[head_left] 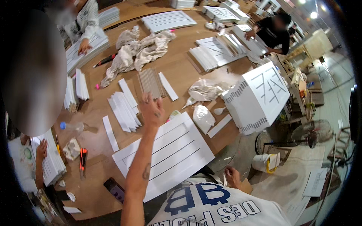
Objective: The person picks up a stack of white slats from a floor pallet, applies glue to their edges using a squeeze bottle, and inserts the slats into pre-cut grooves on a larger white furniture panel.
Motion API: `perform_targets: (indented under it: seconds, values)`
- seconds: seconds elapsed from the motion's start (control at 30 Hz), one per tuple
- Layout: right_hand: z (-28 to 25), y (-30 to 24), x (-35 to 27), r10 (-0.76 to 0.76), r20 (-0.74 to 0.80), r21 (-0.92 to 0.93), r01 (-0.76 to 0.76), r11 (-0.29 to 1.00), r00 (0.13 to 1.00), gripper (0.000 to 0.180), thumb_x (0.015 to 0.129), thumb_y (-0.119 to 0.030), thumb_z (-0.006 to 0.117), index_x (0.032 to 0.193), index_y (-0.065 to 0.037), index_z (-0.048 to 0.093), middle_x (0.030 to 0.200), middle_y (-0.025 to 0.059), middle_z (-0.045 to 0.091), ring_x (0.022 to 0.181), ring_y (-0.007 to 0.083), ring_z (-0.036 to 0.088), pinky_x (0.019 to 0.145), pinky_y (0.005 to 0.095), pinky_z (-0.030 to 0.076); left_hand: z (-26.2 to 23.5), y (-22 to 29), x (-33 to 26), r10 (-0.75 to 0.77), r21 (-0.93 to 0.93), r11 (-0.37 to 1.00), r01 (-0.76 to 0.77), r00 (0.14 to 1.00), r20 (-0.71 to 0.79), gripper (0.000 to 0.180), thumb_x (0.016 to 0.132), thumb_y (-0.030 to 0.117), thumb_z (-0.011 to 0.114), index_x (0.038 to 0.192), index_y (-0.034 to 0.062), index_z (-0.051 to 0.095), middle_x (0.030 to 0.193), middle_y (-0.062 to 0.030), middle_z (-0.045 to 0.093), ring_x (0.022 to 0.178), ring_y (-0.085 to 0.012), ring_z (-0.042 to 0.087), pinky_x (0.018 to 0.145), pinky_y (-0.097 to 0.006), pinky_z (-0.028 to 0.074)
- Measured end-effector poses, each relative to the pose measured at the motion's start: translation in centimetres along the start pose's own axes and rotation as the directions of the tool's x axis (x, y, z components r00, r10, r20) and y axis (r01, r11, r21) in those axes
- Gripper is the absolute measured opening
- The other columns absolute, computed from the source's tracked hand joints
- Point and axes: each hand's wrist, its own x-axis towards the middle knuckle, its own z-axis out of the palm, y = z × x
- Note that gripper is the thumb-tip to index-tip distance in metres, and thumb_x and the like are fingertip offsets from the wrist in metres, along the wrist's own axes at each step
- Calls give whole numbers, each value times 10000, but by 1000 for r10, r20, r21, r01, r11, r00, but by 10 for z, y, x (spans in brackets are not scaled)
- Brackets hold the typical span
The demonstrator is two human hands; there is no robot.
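My left arm stretches over a white panel (177,145) with dark parallel slots, which lies at the table's front edge. My left hand (152,111) is above the table with its fingers partly apart and a little blurred. Just beyond its fingertips lies a bundle of thin grey-brown strips (151,81), flanked by a single white strip (168,86). A fanned stack of white strips (123,113) sits to the left of that hand. Low beside my body, to the right of the panel, is my right hand (232,177) with curled fingers; anything inside them is hidden.
Crumpled cloths (145,49), a clear bottle (71,127), an orange utility knife (83,160) and a phone (114,189) lie about the table. A slotted white box (249,101) stands at right, with a bucket (264,162) and fan (311,133) beyond. Several people work around the table.
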Motion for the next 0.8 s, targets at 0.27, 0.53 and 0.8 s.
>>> perform_targets:
  seconds: [0.27, 0.53, 0.8]
  values:
    - [54, 215, -66, 365, 412, -36, -385, 922, 835, 310, 827, -270, 635, 912, 20, 707, 867, 232, 693, 775, 325, 687, 680, 425, 522, -2, 191, -135, 192, -403, 817, 413, 464, 865, 459, 936, 372, 562, 1186, -12, 573, 1091, -213, 651, 977, -356, 632, 853, -402, 486]
    - [58, 328, -12, 277, 428, 134, -363, 922, 860, 281, 827, -249, 626, 849, 18, 710, 809, 211, 694, 717, 310, 679, 636, 421, 523, 109, 301, -222, 254, -301, 917, 264, 196, 947, 478, 936, 368, 581, 1232, -7, 567, 986, -169, 683, 879, -280, 670, 785, -361, 517]
    - [-71, 475, 30, 837, 204, 946, -323, -34, 507, 174, 929, -160, 532, 1029, -34, 599, 850, 129, 650, 691, 221, 648, 553, 317, 547, 277, 470, -235, 349, -347, 937, 40, -106, 931, 414, 908, 369, 635, 1082, -8, 640, 932, -163, 685, 891, -227, 657, 772, -355, 499]
